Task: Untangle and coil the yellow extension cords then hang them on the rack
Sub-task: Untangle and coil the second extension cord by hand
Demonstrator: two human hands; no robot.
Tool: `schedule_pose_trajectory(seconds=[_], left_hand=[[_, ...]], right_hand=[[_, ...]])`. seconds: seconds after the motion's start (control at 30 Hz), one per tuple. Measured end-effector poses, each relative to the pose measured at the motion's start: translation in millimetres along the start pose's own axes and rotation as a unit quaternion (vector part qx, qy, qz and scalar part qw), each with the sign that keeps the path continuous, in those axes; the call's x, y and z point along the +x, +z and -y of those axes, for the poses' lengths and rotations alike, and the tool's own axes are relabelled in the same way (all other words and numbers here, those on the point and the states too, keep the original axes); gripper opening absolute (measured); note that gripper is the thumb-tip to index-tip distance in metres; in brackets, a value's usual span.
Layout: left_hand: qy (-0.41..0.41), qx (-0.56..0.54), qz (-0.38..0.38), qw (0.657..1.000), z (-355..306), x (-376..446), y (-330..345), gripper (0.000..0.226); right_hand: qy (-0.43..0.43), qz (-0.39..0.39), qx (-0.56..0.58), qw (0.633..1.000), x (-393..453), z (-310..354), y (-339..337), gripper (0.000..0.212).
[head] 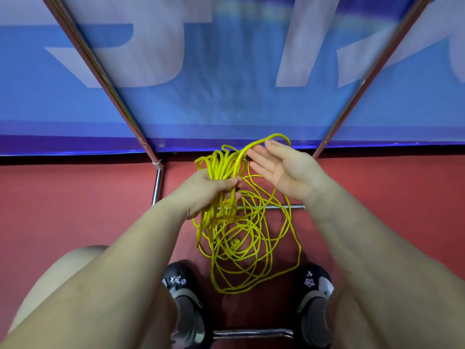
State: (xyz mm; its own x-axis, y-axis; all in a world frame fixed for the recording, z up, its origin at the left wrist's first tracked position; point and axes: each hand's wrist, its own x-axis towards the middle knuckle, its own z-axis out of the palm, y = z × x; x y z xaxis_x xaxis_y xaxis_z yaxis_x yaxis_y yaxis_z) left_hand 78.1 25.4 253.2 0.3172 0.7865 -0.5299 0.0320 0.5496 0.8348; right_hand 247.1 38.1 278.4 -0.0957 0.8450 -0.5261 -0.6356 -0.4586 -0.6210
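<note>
Several loops of the yellow cord (pixel 221 170) sit gripped in my left hand (pixel 208 190); my right hand (pixel 279 167) is flat, fingers straight, touching one strand. I should lay each new loop evenly and keep the floor tangle (pixel 251 248) feeding freely.

We have one head-worn view (wide-angle), looking steeply down and forward, close over both forearms to the red floor (pixel 75 197) between the shoes (pixel 183 293).

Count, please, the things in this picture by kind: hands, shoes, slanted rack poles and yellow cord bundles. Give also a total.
Hands: 2, the left hand gripping the yellow cord bundle and the right hand, fingers straight
Shoes: 2, one shoe and the other shoe
Slanted rack poles: 2, left pole and right pole
Yellow cord bundles: 1
Total: 7
</note>
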Motion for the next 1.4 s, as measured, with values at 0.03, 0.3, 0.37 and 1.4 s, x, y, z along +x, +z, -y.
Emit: schedule_pose_trajectory(seconds=[0.03,0.3,0.37,1.4], left_hand=[[0.001,0.0,-0.002,1.0,0,0,-1,0.012],[0.021,-0.118,-0.076,0.99,-9,2,-4,0.018],[0.025,-0.161,-0.082,0.983,-12,4,-7,0.02],[0.079,-0.4,-0.182,0.895,-31,1,-34,0.022]], right_hand=[[0.0,0.011,-0.001,1.0,-1,0,1,0.043],[-0.039,0.072,-0.513,0.855,-4,-21,-9,0.05],[-0.022,0.131,-0.658,0.741,-3,-38,-18,0.046],[-0.068,0.141,-0.658,0.736,-11,-11,-50,0.02]])
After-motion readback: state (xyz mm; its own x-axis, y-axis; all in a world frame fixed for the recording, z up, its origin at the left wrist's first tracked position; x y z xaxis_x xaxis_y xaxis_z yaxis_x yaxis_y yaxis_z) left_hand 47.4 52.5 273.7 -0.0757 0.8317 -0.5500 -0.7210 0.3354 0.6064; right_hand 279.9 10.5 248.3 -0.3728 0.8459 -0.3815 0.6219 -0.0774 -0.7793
